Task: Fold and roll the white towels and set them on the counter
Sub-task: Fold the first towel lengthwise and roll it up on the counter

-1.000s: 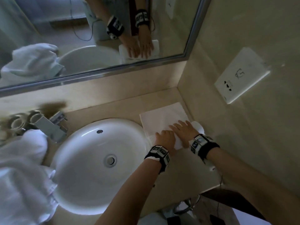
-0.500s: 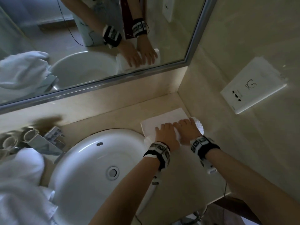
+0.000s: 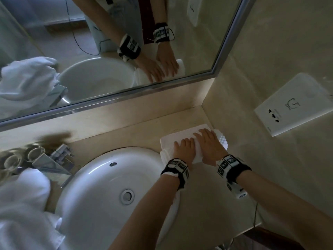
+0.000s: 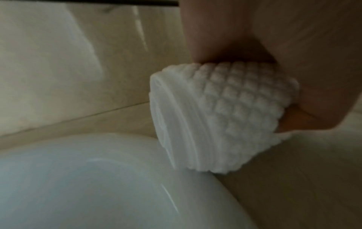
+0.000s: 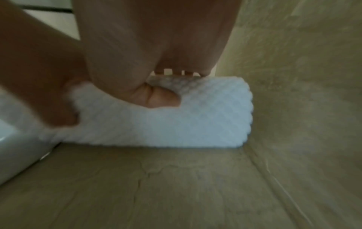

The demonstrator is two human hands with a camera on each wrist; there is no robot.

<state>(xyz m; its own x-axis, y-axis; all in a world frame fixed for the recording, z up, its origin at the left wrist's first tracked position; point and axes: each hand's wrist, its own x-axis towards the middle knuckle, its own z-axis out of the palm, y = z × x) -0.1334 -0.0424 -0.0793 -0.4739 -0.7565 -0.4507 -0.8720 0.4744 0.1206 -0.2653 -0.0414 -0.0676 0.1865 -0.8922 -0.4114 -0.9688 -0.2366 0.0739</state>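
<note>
A white waffle-textured towel lies on the beige counter in the back right corner, rolled up along its near side, with a short flat strip left toward the wall. My left hand and right hand press side by side on top of the roll, fingers straight and pointing at the wall. The left wrist view shows the roll's spiral end under my palm. In the right wrist view the roll lies across the counter beneath my right hand, its right end near the side wall.
A white oval sink sits just left of the towel, with a chrome faucet and glasses behind it. A heap of white towels fills the far left. A mirror and an outlet plate are on the walls.
Both hands have pushed the roll away from me toward the back wall. The roll has grown thicker and the flat part of the towel has become much shorter.
</note>
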